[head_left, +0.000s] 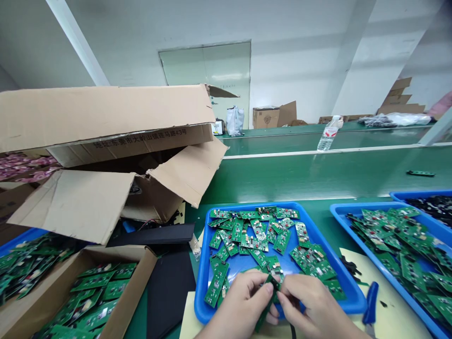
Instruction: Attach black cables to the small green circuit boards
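One circuit board (262, 321) sat in the left hand's (243, 299) closed grip, lower centre; the right hand's (307, 299) I couldn't tell.

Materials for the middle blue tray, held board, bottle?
Middle blue tray: probably moulded plastic, semi-gloss; even colour, rounded corners.
Held board: likely rigid laminate with a green coating; flat, thin strip shape. Core material can't be told.
Bottle: clear, glossy, probably plastic; see-through walls, though the look alone doesn't exclude glass.
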Demonstrator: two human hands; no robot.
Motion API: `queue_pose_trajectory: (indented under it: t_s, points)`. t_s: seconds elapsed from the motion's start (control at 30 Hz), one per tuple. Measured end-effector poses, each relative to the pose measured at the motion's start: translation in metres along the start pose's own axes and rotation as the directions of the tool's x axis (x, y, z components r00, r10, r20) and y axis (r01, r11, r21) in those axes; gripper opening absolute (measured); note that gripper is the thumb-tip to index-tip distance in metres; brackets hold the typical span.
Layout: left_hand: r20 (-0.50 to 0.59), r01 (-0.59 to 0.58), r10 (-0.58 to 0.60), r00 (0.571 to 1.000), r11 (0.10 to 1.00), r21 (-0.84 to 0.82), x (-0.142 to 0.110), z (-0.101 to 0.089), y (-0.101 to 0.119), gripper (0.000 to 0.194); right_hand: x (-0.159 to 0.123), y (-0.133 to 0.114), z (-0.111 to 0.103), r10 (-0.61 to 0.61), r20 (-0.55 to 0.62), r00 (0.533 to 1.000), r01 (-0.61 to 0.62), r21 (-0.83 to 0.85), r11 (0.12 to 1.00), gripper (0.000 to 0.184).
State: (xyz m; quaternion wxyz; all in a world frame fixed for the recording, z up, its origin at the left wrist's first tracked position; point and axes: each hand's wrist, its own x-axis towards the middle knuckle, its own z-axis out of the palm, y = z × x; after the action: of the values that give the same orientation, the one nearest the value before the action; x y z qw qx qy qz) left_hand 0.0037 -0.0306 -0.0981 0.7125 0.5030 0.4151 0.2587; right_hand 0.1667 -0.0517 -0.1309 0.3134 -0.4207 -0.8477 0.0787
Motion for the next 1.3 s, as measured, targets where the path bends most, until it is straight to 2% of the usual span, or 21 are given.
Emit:
queue_pose_trajectory:
  t_s: [0.27, 0.47, 0.73, 0.97, 1.3]
  points:
    - [-0.005, -0.037, 0.037, 0.999, 0.999, 0.031, 0.0, -0.001, -0.005, 0.047, 0.0, 0.0, -0.001, 0.011, -0.042, 0.999, -0.01, 0.003, 1.0, 0.027]
    - [-0.063, -0.018, 0.02, 0.998, 0.999, 0.029, 0.001, 0.001, -0.002, 0.049, -0.003, 0.003, -0.004, 0.089, 0.059, 0.994, -0.091, 0.03, 0.995, 0.025]
    - [-0.061, -0.033, 0.033, 0.998, 0.999, -0.002, 0.0, 0.0, -0.004, 0.048, -0.003, 0.006, -0.003, 0.148, 0.031, 0.988, -0.151, 0.103, 0.983, 0.025]
    - [-0.053, -0.033, 0.033, 0.998, 0.999, -0.009, 0.003, 0.0, -0.005, 0.049, -0.001, 0.007, -0.007, 0.214, 0.102, 0.972, -0.231, 0.213, 0.949, 0.026]
    - [-0.073, -0.034, 0.034, 0.997, 0.999, -0.002, 0.0, -0.001, -0.006, 0.05, -0.005, 0.01, -0.005, 0.201, 0.016, 0.979, -0.201, 0.16, 0.966, 0.026]
